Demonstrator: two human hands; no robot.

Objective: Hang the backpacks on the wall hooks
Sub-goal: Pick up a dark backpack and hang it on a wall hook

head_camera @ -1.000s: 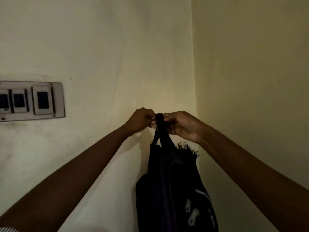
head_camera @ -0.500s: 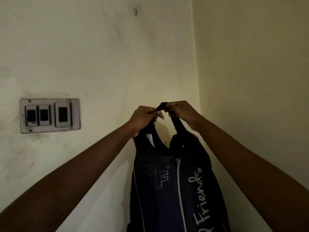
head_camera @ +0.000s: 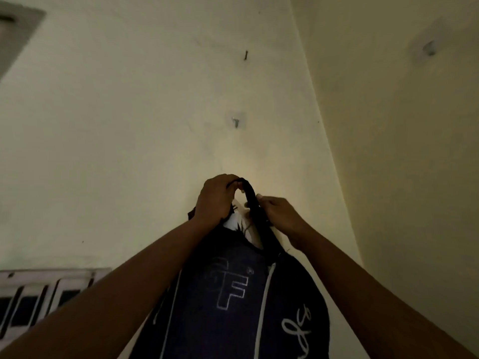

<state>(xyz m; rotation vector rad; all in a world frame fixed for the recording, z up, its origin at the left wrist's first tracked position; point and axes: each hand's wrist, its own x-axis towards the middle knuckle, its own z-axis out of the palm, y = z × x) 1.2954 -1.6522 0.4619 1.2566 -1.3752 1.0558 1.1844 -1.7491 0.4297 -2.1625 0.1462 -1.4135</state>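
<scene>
Navy backpack looks soft and saggy, so the top loop your left hand and right hand both pinch is your best hold, hook at twelve o'clock.

Both hands gripping dark backpack's top loop, raised below wall hook — switch panel lower left

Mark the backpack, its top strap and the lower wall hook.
backpack (head_camera: 233,325): head view, front panel under the logo.
top strap (head_camera: 250,200): head view, upper part of the band.
lower wall hook (head_camera: 236,122): head view, metal prong.
</scene>
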